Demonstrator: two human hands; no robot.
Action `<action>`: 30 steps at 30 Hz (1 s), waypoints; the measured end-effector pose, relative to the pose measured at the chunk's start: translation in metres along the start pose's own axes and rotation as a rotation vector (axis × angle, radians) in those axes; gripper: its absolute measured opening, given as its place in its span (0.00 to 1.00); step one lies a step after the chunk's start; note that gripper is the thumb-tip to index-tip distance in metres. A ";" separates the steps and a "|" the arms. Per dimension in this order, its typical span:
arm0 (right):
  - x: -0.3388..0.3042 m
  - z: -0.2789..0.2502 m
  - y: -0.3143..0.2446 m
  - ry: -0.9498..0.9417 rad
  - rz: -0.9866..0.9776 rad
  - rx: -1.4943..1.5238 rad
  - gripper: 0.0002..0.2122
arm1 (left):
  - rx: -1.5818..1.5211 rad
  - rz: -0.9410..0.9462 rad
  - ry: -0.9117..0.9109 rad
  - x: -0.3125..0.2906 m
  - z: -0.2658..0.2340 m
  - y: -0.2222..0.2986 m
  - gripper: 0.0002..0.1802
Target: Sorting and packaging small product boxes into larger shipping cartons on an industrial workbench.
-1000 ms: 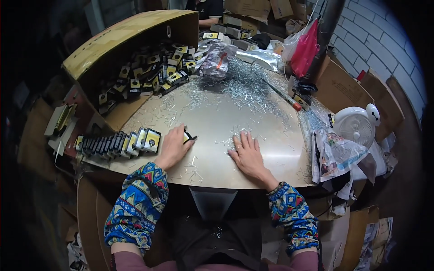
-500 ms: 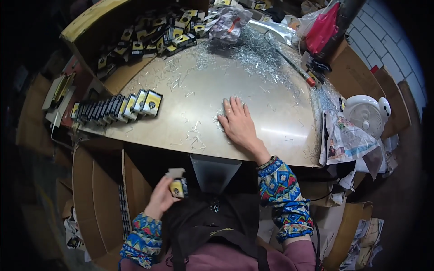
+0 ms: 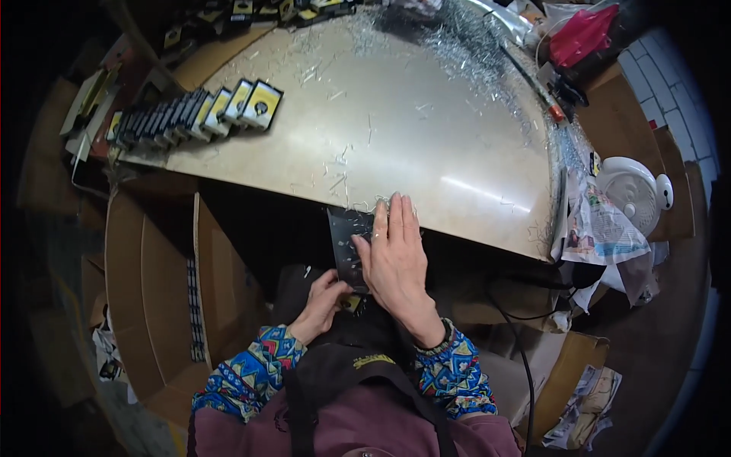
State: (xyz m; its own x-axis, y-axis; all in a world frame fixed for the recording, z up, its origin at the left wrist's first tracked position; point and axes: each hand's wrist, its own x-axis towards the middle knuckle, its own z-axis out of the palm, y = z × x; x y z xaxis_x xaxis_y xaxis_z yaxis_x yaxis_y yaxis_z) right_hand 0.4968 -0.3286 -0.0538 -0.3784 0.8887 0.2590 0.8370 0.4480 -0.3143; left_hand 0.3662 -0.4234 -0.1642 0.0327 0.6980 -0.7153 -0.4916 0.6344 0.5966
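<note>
My right hand (image 3: 399,263) lies flat with its fingers stretched out, its fingertips at the near edge of the metal-topped table (image 3: 426,114). Beneath it a dark grey chute (image 3: 343,242) slopes down from that edge, with small loose metal pins on it. At the chute's lower end my left hand (image 3: 318,312) is closed round a small yellow-and-black box (image 3: 351,303), mostly hidden by the fingers and the chute. More thin silvery pins (image 3: 335,174) lie scattered on the tabletop near my right fingertips.
A leaning row of small yellow, white and black boxes (image 3: 261,107) stands at the table's left. A heap of pins (image 3: 476,53) and a stick (image 3: 533,82) lie at the far right. A white fan (image 3: 628,194) is beside newspaper (image 3: 601,228). An open carton (image 3: 156,297) stands lower left.
My right hand has come from mid-table to the near edge, over the chute. My left hand has carried the box right, to the chute's lower end. Pins now lie on the chute. The view has shifted.
</note>
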 end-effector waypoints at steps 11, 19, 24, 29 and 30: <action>-0.043 0.001 0.024 -0.117 -0.067 0.398 0.19 | 0.670 0.252 -0.064 -0.018 0.003 -0.002 0.41; -0.089 0.031 0.000 -0.364 -0.164 0.648 0.24 | 1.105 0.682 0.111 -0.018 -0.023 -0.019 0.36; -0.087 0.018 0.018 -0.099 -0.220 0.774 0.18 | 1.096 0.646 0.157 -0.046 -0.039 0.010 0.43; -0.065 0.022 -0.007 -0.001 -0.153 0.668 0.18 | 0.896 0.918 0.141 -0.038 -0.003 0.032 0.47; -0.062 0.028 -0.006 0.027 -0.141 0.745 0.18 | 0.915 0.929 0.121 -0.033 -0.001 0.032 0.46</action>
State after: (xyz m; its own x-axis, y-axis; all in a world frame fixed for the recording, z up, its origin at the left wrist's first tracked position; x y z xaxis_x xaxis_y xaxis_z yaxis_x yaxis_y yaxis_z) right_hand 0.5043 -0.3834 -0.0934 -0.4437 0.8199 0.3617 0.2891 0.5130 -0.8082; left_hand 0.3485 -0.4261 -0.1221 -0.0981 0.9906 0.0949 0.4786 -0.0367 0.8773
